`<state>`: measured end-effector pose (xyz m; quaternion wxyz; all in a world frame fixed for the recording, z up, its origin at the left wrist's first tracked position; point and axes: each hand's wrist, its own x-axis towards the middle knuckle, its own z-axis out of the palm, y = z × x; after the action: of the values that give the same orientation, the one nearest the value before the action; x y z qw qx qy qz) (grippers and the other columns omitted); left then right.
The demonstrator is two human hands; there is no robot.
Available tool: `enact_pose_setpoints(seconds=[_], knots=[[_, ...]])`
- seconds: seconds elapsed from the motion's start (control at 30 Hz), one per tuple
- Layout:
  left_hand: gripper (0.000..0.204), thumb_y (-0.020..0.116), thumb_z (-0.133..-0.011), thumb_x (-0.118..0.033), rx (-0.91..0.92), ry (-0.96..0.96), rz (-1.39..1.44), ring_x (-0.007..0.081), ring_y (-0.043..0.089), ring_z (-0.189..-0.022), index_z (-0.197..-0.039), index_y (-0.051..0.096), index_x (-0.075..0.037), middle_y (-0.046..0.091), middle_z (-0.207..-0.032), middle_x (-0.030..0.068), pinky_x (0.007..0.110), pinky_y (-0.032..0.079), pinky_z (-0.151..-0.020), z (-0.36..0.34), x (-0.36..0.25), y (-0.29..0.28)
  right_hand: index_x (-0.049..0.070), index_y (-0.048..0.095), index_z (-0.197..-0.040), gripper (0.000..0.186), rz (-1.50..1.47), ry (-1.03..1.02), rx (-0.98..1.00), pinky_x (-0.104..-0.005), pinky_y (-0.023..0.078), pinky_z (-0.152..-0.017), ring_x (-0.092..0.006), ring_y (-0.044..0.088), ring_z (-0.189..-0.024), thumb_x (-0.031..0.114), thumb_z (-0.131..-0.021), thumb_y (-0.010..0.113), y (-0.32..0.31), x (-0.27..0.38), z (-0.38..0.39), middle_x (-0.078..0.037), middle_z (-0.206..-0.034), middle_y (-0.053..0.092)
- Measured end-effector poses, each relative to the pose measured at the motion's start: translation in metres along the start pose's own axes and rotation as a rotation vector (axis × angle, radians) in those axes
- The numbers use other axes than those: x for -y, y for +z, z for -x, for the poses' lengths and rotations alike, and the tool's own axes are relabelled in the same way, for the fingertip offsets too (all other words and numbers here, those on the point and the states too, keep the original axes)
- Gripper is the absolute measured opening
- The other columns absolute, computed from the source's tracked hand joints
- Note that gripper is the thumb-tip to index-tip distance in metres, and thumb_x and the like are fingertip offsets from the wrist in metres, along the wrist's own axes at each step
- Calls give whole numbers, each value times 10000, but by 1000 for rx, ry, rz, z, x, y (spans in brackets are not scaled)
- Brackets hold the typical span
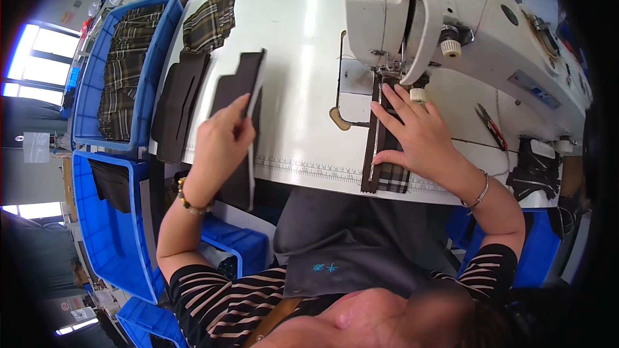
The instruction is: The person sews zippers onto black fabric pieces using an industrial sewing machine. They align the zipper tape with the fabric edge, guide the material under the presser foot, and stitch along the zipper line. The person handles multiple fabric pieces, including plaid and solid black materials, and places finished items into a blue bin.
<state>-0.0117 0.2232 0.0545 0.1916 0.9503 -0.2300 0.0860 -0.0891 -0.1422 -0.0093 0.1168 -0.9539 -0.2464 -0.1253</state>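
My left hand [224, 136] is closed in a pinch on a dark fabric panel [240, 72] with a pale edge. The panel is tilted up off the table, and its lower end hangs past the front edge. My right hand [412, 125] lies flat with fingers spread on a dark zipper tape [372, 154] and the plaid fabric [393, 177] beside it. The far end of the tape runs under the needle area of a white sewing machine [471, 45]. My fingertips rest just in front of the presser foot [387, 71].
Stacked dark panels [179, 106] and plaid pieces [209, 22] lie left on the white table [296, 45]. Blue bins [143, 77] stand along the left side. Red-handled thread snips [493, 127] and a bundle of black zippers [534, 167] lie right, near the machine.
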Motion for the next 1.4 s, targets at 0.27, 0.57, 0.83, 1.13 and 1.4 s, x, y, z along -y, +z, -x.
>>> enact_pose_setpoints(seconds=[0.27,0.57,0.83,1.13,1.4], knots=[[449,671,-1001,-49,435,20,651,68,611,-620,-1433,609,58,652,-702,50,287,519,-588,-5,-89,47,70,654,-1424,893,-1,13,-17,-559,403,-1147,-377,529,-1398,649,-761,800,1,1,1,-217,-1485,566],[555,723,-978,-141,171,599,280,413,565,-1320,-1474,541,29,582,-1413,210,501,438,-1172,-37,-109,99,12,738,-1192,669,-8,28,79,-602,394,-1169,-406,504,-1411,427,-697,912,-4,0,1,-226,-1400,606],[497,626,-1038,-140,156,559,343,424,518,-1418,-1480,513,57,517,-1536,240,515,446,-1178,-45,-109,122,-4,772,-1077,579,-24,20,25,-620,382,-1162,-404,533,-1382,423,-706,896,2,-1,1,-204,-1231,671],[475,706,-976,-158,158,643,83,369,607,-1312,-1416,631,5,586,-1520,163,538,447,-1150,-55,-94,103,16,788,-1077,566,-11,18,26,-618,390,-1149,-397,546,-1368,423,-698,889,2,-1,1,-172,-1174,690],[557,664,-994,-152,198,600,88,344,579,-1345,-1517,529,-16,586,-1532,145,511,405,-1184,-57,-89,109,91,727,-1242,640,-10,4,91,-640,387,-1144,-309,694,-1077,445,-731,876,-1,-3,1,-180,-1332,649]])
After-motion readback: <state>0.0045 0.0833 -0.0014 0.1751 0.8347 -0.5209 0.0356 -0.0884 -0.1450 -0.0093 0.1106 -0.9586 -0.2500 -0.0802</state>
